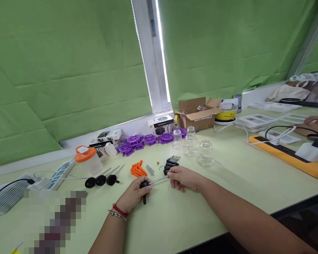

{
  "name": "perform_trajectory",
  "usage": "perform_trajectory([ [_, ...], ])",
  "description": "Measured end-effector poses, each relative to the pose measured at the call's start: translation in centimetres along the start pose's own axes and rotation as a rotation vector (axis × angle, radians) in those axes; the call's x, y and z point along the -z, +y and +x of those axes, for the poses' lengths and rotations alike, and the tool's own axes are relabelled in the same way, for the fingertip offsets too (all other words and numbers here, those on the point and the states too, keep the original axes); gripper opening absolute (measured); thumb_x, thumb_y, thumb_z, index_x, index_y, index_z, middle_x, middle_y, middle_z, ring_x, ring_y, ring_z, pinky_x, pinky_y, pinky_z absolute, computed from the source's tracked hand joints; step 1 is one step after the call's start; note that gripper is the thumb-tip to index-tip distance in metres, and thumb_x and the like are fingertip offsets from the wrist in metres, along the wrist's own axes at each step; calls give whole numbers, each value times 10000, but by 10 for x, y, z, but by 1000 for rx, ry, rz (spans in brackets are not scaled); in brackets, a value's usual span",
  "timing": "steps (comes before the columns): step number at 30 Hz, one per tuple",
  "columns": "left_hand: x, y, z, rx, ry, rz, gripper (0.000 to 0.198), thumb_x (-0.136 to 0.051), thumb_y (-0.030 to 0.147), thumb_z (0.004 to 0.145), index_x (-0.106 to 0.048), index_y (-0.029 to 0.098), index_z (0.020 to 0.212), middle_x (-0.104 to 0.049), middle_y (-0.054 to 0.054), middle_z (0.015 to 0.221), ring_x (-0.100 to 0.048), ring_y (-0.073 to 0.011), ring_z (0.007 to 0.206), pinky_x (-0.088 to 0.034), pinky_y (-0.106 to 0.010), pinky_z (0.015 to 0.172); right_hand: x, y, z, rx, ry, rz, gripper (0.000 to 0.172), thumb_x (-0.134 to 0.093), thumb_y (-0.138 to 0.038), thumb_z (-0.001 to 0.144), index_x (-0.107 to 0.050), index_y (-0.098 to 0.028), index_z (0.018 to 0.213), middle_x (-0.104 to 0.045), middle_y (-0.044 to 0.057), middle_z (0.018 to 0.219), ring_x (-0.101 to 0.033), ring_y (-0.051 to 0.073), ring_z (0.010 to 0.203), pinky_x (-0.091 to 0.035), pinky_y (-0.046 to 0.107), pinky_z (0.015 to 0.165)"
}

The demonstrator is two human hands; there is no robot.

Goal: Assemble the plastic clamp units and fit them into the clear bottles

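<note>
My left hand (134, 192) is closed around a black disc-shaped part (144, 200) with a thin metal rod (159, 180) sticking out of it to the right. My right hand (184, 178) pinches the far end of that rod. Three similar black parts with rods (101, 180) lie to the left. Just beyond my hands are several orange curved handles (138, 169), some long silver screws (149, 170), several black cylindrical pieces (171, 164) and small springs (175, 158). Several clear jars (205, 155) stand upright farther right.
Purple wheel-shaped parts (134, 140) line the back, with printed boxes (161, 122) and an open cardboard box (198, 114). A lidded cup (88, 162) and power strip (60, 173) stand left. An orange power strip (286, 153) lies right, near another person's hands (314, 125).
</note>
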State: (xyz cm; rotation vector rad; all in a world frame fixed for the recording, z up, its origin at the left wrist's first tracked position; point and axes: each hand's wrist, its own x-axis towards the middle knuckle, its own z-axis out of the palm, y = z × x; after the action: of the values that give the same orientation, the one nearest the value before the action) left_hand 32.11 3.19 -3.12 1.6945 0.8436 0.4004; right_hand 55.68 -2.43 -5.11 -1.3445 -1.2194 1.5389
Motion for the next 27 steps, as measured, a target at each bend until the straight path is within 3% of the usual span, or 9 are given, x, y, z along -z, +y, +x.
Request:
perform_trajectory([
  [4, 0, -3, 1, -2, -2, -4, 257, -610, 385, 773, -488, 182, 873, -473, 47, 630, -453, -91, 553, -332, -207, 504, 1, -2, -3, 17, -24, -5, 127, -529, -243, 836, -453, -191, 924, -594, -46, 581, -466, 59, 394, -336, 145, 346],
  [27, 1, -5, 1, -1, 10, 13, 227, -592, 355, 787, -474, 181, 874, -469, 52, 626, -435, -83, 555, -339, -199, 513, -1, -1, -1, -7, -8, -12, 15, -450, -192, 855, -458, -185, 867, -587, -36, 568, -448, 55, 375, -318, 139, 328],
])
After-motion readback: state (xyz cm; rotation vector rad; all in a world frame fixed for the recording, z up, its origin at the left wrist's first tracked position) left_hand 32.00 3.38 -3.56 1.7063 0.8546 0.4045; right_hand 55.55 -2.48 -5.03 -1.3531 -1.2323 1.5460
